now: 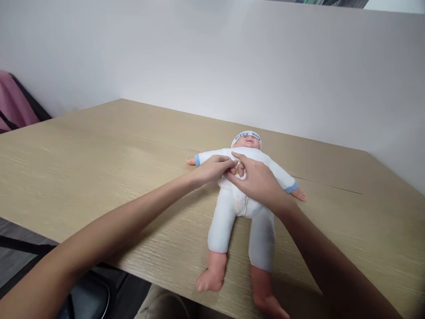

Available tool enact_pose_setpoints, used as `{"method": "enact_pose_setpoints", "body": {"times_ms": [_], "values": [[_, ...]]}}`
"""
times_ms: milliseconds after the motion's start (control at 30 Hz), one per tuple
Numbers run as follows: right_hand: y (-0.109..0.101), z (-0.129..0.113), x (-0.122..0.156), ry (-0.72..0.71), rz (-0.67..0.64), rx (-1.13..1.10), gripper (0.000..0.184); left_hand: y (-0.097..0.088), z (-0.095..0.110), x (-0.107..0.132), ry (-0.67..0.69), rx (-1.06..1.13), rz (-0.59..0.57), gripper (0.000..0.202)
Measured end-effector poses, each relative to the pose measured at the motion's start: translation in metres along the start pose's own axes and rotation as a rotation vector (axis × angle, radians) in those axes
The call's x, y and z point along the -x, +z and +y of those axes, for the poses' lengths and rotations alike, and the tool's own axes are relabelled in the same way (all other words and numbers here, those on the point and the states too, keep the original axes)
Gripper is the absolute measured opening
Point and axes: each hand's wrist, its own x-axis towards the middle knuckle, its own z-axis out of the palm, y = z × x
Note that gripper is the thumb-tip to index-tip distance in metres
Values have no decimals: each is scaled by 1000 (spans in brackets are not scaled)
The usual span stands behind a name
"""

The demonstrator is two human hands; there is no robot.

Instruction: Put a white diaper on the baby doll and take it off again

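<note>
A baby doll (232, 212) in a white romper with blue cuffs and a white cap lies on its back on the wooden table (99, 159), feet hanging past the near edge. My left hand (212, 168) rests on the doll's chest, fingers pinching the romper fabric. My right hand (257, 179) lies over the doll's torso, thumb and fingers closed on the same spot at the chest front. A small tan patch shows between the fingers there.
White walls stand behind the table. A pink cloth over a dark chair (15, 106) sits at the far left. Below the table's near edge a dark seat (89, 297) and floor are visible.
</note>
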Motion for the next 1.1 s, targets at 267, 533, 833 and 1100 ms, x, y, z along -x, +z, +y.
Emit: {"method": "enact_pose_setpoints", "body": {"times_ms": [267,533,833,1100], "values": [[0,8,-3,92,45,-134,53,11,-31,-12,115,148,185,29],[9,20,-9,47,186,-141,56,12,-56,-8,235,-74,307,27],[-12,-24,100,-87,152,-284,25,28,6,94,518,-598,48,6],[12,14,163,21,64,-123,10,38,-10,119,275,-786,-115,21]]}}
